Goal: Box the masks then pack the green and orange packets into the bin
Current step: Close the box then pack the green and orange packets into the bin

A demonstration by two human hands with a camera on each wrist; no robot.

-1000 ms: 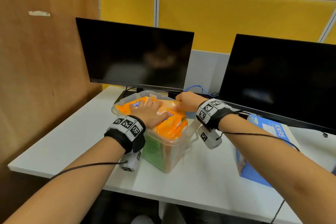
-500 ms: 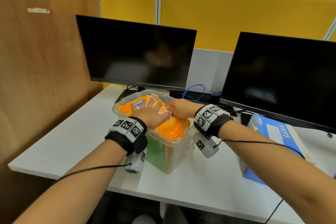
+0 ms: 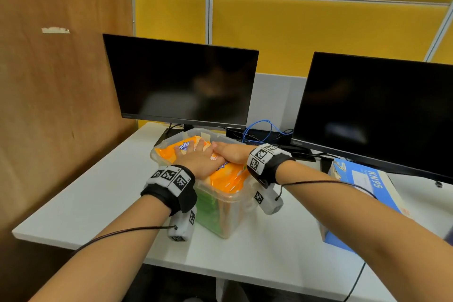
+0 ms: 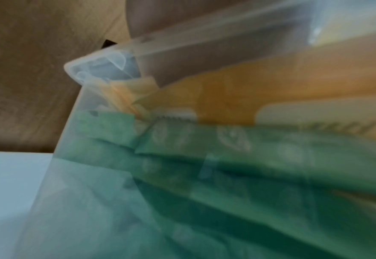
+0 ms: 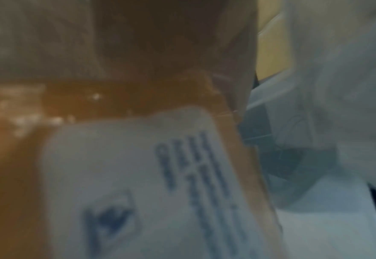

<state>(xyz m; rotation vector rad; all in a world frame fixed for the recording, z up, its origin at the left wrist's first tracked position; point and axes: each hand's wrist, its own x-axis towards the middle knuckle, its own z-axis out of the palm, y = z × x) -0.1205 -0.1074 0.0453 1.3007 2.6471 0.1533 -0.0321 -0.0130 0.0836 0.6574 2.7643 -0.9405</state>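
Orange packet (image 3: 226,175) sits on top of the load in the clear bin (image 3: 228,213), bulging above the rim. Green packets (image 3: 208,212) are stacked under it, visible through the bin wall; the left wrist view shows them pressed against the plastic (image 4: 249,175) (blurry, print unreadable). Bin stands on the white desk (image 3: 98,191), in front of the left monitor (image 3: 181,83).

Left hand (image 3: 199,159) lies palm down on the orange packet, fingers straight and slightly spread, pointing away from the body. Right hand (image 3: 230,152) comes in from the right, also flat on the packet, fingers extended and close together, tips touching the left hand's fingers. Neither hand is curled around anything. Both forearms reach forward and converge over the bin; wrists carry black bands with marker tags.

Right wrist view is heavily blurred: an orange pack with a white label (image 5: 138,184) behind the bin wall, fingers not discernible there.

Blue KN95 mask box (image 3: 367,191) lies on the desk right of the bin, under the right forearm, below the right monitor (image 3: 377,110). Blue cable (image 3: 259,130) loops behind the bin.
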